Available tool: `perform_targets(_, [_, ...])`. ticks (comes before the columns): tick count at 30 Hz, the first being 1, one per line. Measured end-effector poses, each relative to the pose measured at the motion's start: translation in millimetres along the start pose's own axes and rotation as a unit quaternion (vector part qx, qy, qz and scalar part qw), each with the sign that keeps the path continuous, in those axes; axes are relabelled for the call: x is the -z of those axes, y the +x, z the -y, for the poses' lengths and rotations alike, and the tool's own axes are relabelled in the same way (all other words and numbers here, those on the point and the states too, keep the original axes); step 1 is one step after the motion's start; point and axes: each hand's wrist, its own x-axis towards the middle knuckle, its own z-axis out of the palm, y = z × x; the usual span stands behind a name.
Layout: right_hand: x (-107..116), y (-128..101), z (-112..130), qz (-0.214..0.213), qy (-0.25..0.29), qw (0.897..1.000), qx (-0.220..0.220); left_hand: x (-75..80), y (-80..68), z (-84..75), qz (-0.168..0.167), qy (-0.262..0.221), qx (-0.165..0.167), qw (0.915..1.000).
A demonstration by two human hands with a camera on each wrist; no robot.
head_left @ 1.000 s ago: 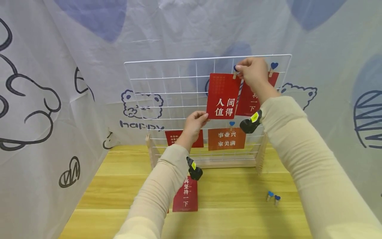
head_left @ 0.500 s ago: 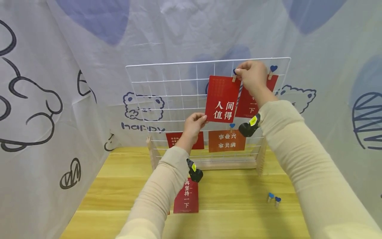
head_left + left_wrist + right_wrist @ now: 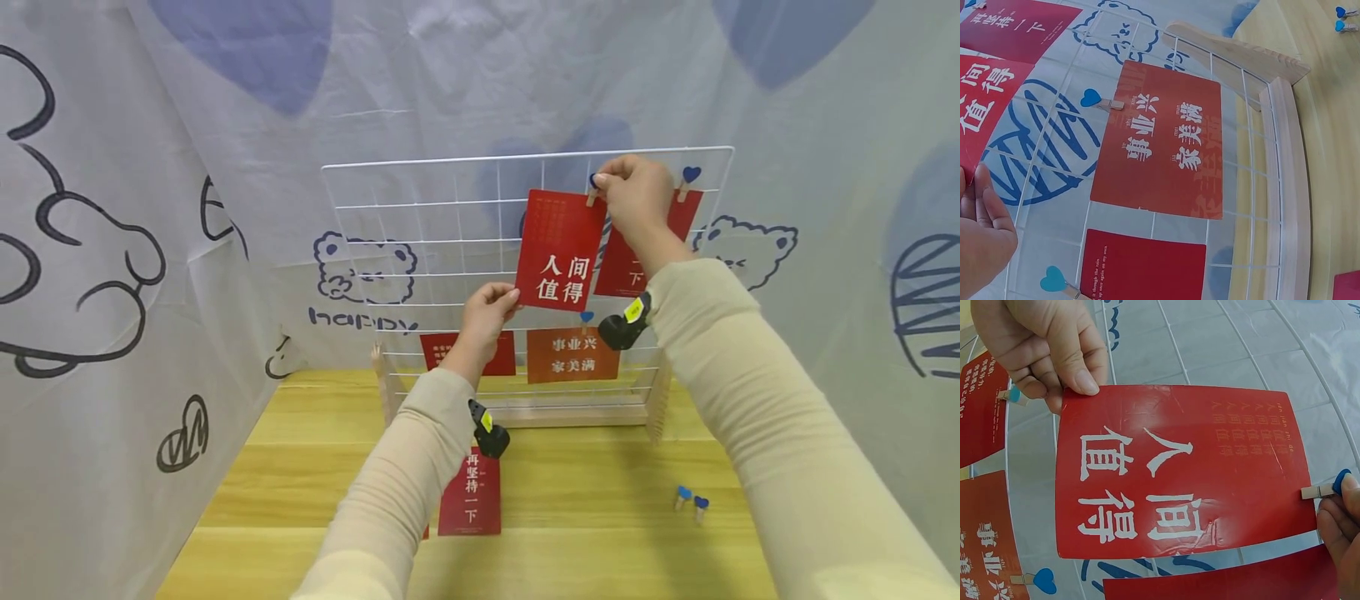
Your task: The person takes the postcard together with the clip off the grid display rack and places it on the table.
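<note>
A red card with white characters (image 3: 558, 246) is held up against a white wire grid (image 3: 420, 221). My left hand (image 3: 487, 317) pinches its lower left corner between thumb and fingers, as the right wrist view also shows. At the card's top right corner, my right hand (image 3: 637, 196) pinches a small wooden clothespin (image 3: 1319, 491) with a blue heart, whose tip sits on the card's edge. Partly behind my right hand, another red card (image 3: 618, 262) hangs from a blue-heart clothespin (image 3: 687, 183). Whether the pinched clothespin also grips a wire cannot be told.
Lower on the grid hang an orange card (image 3: 573, 356) and a dark red card (image 3: 1147, 265). The grid stands in a wooden base (image 3: 570, 416). On the wooden table (image 3: 585, 500) lie another red card (image 3: 470, 500) and two loose heart clothespins (image 3: 692, 502).
The card's lower left corner has dropped slightly in my left hand, so the card tilts a little more. My right hand stays at the clothespin. The head view has shifted slightly.
</note>
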Motion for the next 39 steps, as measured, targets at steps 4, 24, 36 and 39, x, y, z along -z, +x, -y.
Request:
perform_targets(4, [1, 1, 0, -0.008, 0.004, 1.000, -0.001, 0.8, -1.6, -1.7, 0.006, 0.009, -0.001, 0.9999])
perform_targets(24, [2, 19, -32, -0.040, 0.078, 0.996, 0.023, 7.7, -9.5, -0.1, 0.010, 0.004, 0.002, 0.9999])
perform_targets(36, [-1, -3, -56, -0.028, 0.133, 0.991, 0.014, 15.4, -23.8, 14.2, 0.019, 0.022, 0.015, 0.9995])
perform_targets(39, [-2, -11, -58, -0.026, 0.143, 0.989, 0.018, 18.6, -27.2, 17.9, 0.019, 0.029, 0.021, 0.9992])
